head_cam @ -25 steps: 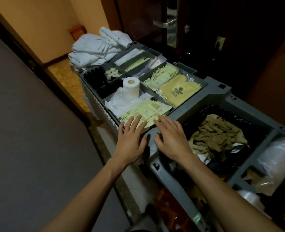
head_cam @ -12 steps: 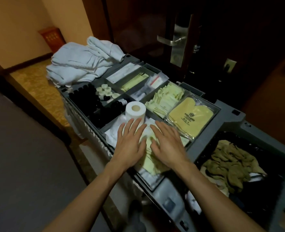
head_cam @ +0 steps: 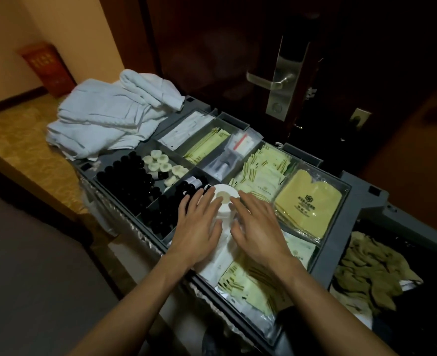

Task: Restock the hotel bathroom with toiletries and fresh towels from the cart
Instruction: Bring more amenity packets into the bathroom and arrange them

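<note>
A grey housekeeping cart [head_cam: 366, 191] carries a divided tray of toiletries. A white toilet paper roll [head_cam: 223, 199] stands upright in the tray's middle. My left hand [head_cam: 199, 227] and my right hand [head_cam: 257, 229] hover flat, fingers spread, on either side of the roll with fingertips at its top; neither grips it. Pale green sachets [head_cam: 263, 170] fill the compartments behind and below my hands. Small black bottles [head_cam: 130, 181] and white caps [head_cam: 161, 160] sit to the left. White folded towels [head_cam: 109, 116] are piled on the cart's far left end.
Yellow packaged items [head_cam: 307, 201] lie right of the roll. A dark bin holds olive rags [head_cam: 366, 273] at the right. A dark wooden door with a metal lever handle [head_cam: 276, 78] stands behind the cart. Patterned carpet [head_cam: 19, 140] runs along the left.
Both hands have moved forward from the cart's near edge, over the sachets, up to the toilet paper roll. The view has closed in on the tray.
</note>
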The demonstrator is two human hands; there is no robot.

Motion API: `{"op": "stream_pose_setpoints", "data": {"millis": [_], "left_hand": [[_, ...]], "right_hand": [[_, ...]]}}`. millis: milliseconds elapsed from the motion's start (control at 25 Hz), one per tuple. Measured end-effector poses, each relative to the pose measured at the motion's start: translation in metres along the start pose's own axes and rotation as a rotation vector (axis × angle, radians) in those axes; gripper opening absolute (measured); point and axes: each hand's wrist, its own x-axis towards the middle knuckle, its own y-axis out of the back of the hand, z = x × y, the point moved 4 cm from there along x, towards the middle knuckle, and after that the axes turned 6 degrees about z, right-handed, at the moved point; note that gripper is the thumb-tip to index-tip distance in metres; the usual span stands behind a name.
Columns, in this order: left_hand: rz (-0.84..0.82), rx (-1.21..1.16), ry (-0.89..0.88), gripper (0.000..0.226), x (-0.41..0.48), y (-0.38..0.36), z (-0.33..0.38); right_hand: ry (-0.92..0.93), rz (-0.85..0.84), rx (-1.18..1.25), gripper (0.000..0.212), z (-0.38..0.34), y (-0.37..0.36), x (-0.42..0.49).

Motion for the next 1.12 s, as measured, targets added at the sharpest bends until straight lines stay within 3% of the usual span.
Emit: {"op": "stream_pose_setpoints", "data": {"millis": [360, 560, 1120], "left_hand": [[0.056, 0.032, 0.042, 0.051, 0.011, 0.017, -0.012], [0.056, 0.107, -0.024, 0.051, 0.017, 0.021, -0.024], [0.010, -0.001, -0.135, 0.047, 0.169, -0.007, -0.178]], "right_hand": [[0.047, 0.060, 0.053, 0.055, -0.001, 0.002, 0.035], [0.055, 0.038, 0.059, 0.056, -0.007, -0.004, 0.048], [-0.126, 0.013, -0.046, 0.056, -0.027, -0.070, 0.213]]}}
